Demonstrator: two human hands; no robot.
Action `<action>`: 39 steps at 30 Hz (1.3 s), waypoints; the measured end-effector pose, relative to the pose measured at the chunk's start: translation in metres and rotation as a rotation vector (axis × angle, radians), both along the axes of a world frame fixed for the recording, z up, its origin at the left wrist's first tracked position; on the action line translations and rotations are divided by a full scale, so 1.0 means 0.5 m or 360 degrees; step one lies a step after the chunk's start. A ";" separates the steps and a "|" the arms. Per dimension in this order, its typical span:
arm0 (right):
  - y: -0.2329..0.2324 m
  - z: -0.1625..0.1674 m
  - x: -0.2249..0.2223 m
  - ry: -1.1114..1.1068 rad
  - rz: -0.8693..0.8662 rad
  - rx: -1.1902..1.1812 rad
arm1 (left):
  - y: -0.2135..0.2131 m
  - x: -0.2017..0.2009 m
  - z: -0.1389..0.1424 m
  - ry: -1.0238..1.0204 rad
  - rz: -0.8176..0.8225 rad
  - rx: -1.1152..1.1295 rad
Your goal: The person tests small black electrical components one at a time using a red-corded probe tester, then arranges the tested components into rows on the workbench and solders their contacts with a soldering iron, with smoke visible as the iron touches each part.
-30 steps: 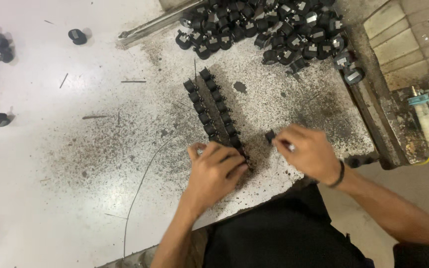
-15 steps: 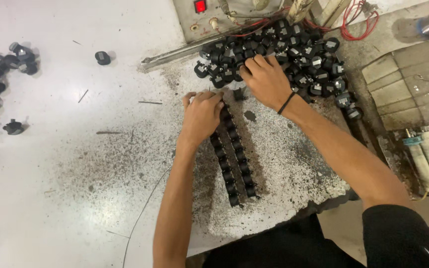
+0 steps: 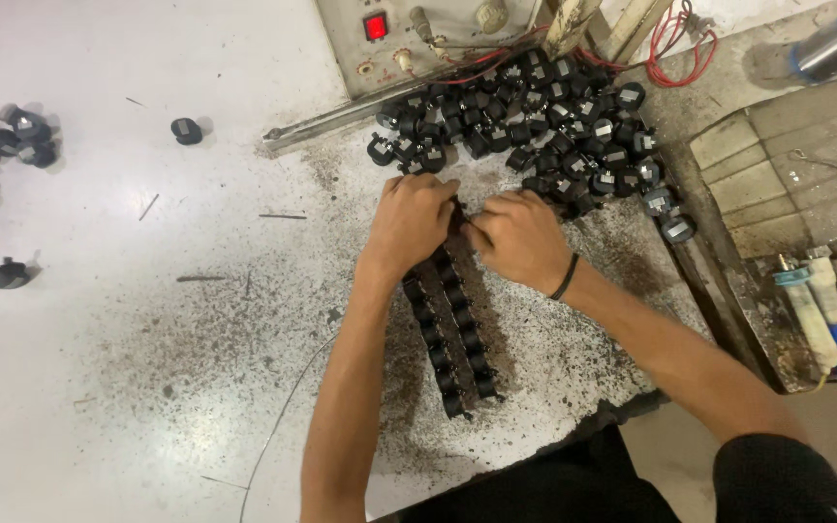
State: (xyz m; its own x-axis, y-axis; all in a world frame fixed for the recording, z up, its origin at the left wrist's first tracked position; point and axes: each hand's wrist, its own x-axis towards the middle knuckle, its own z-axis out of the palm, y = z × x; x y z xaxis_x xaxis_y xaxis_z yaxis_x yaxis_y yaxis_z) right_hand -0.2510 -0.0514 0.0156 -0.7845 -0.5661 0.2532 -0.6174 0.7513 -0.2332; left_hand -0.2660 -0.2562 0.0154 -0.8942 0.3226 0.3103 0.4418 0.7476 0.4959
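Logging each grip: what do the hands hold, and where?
Both hands, left hand and right hand, meet at the far end of the two rows of black parts; the grip itself is hidden.

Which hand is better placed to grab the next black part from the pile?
Probably the right hand: it sits closer to the pile of black parts, whose nearest pieces lie just beyond its knuckles. The left hand rests at the far end of the two rows, farther from most of the pile.

— What lies under the hands?

— Two parallel rows of small black plastic blocks (image 3: 452, 334), laid end to end on the speckled tabletop, running from the table's near edge away toward the heap.

— And the heap?

— A loose pile of small black plastic parts (image 3: 535, 121), jumbled, at the rows' far end.
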 end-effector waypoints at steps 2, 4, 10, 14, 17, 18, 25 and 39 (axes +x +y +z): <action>-0.012 0.024 -0.041 0.0357 -0.0052 -0.0024 | -0.005 -0.002 0.011 -0.0031 -0.0026 -0.0022; -0.026 0.051 -0.081 0.0712 -0.0101 0.0067 | -0.003 0.002 0.024 -0.0126 -0.0029 -0.0089; -0.006 0.074 -0.060 0.0468 -0.0011 0.0199 | 0.008 0.013 0.045 -0.0157 -0.0040 -0.0182; 0.042 0.044 0.053 -0.0282 -0.0034 -0.0354 | 0.002 0.016 0.030 -0.0201 -0.0130 -0.0091; 0.035 0.021 0.086 -0.0266 0.0066 -0.0606 | -0.001 0.014 0.024 -0.0233 -0.0160 -0.0077; 0.025 0.016 0.083 -0.0192 0.0044 -0.0522 | -0.002 0.013 0.024 -0.0274 -0.0169 -0.0121; 0.064 0.048 -0.003 0.0794 0.0059 0.0198 | 0.001 0.025 0.066 -0.0398 -0.0249 -0.0161; 0.133 0.034 0.136 0.0018 0.0446 0.0042 | 0.006 0.044 0.093 -0.0499 -0.0139 -0.0397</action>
